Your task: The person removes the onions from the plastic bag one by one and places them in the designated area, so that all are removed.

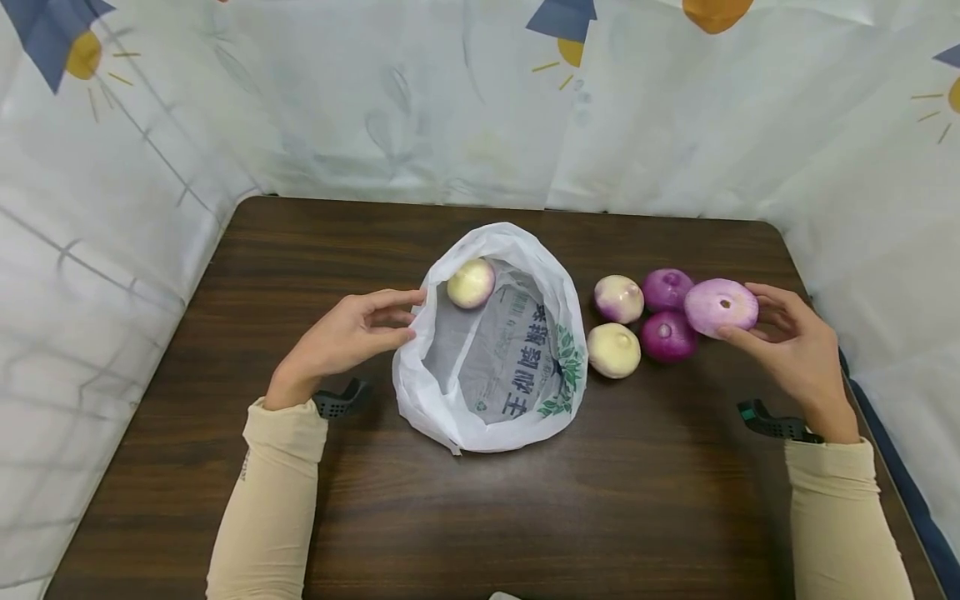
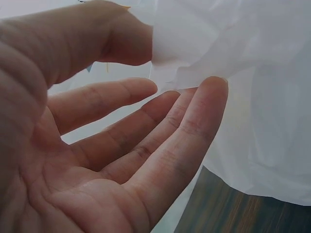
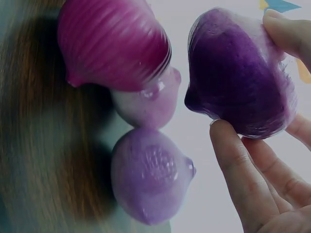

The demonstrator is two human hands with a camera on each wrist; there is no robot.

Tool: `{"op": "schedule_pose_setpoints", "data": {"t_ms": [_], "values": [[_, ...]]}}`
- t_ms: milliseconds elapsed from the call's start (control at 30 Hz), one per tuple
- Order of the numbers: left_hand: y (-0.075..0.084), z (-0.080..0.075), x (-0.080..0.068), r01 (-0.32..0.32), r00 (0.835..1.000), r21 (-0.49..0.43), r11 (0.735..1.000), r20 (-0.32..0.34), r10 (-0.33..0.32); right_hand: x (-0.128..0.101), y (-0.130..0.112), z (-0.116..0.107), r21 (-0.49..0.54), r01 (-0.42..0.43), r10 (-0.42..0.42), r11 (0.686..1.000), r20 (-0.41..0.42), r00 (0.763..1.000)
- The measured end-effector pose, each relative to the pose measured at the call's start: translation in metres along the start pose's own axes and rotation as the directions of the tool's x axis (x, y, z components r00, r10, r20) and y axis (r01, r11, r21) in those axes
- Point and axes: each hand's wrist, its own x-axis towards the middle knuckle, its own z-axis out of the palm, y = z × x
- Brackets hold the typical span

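My left hand touches the left rim of a white plastic bag, its fingers fairly straight and spread apart from the thumb. In the left wrist view, plastic covers the thumb's tip. One pale peeled onion lies inside the bag, whose mouth faces up. Off to the right, my right hand grips a purple onion between thumb and fingers. Close beside it on the table are two purple onions and two paler ones.
The dark wooden table has white patterned sheets hanging behind and on both sides. Part of a small white object shows at the near edge. Printed lettering and green leaves mark the bag.
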Motion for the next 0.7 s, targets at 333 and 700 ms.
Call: {"op": "schedule_pose_setpoints", "data": {"t_ms": [333, 700], "values": [[0.001, -0.001, 0.001, 0.016, 1.000, 0.006, 1.000, -0.004, -0.016, -0.004, 0.007, -0.007, -0.014, -0.002, 0.001, 1.000, -0.041, 0.999], [0.001, 0.000, 0.000, 0.015, 1.000, 0.017, 1.000, -0.006, -0.015, -0.015, 0.018, -0.013, -0.030, -0.050, 0.049, 0.998, -0.030, 0.998]]}}
